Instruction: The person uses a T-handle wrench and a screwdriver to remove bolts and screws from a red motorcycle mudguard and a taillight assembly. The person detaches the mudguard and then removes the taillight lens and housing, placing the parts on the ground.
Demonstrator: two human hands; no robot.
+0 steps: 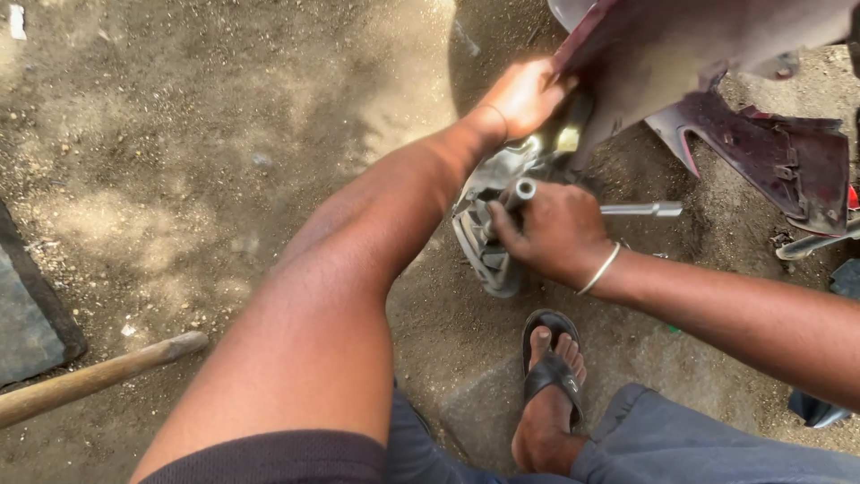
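Looking down at bare dirt ground (179, 134), and the landmark here is the grey metal engine part (488, 246) sitting low under a maroon scooter body panel (717, 54). The right hand (555, 231) is closed in a fist around a T-handle socket wrench (640, 209), right on top of that grey part; the wrench's crossbar sticks out to the right of the fist and a short stub end shows just above the knuckles. Its long axis runs roughly level, pointing right, away from the engine part. A thin bangle (600, 269) circles that wrist.

The left hand (524, 94) is up above the engine part, fingers wrapped on the lower edge of the maroon panel, gripping it.

How will it handle? The wrench looks like solid steel: stiff, fairly heavy for its size, likely slick if oily, so the fist around the shaft near the crossbar seems the sound hold. The panel looks like thin plastic, light and a bit flexible, best held at its edge as it is now.

Below the engine part, a foot in a black sandal (554, 367) is planted on the dirt. Far left of it lies a wooden handle (98, 376) beside a dark slab (27, 323).
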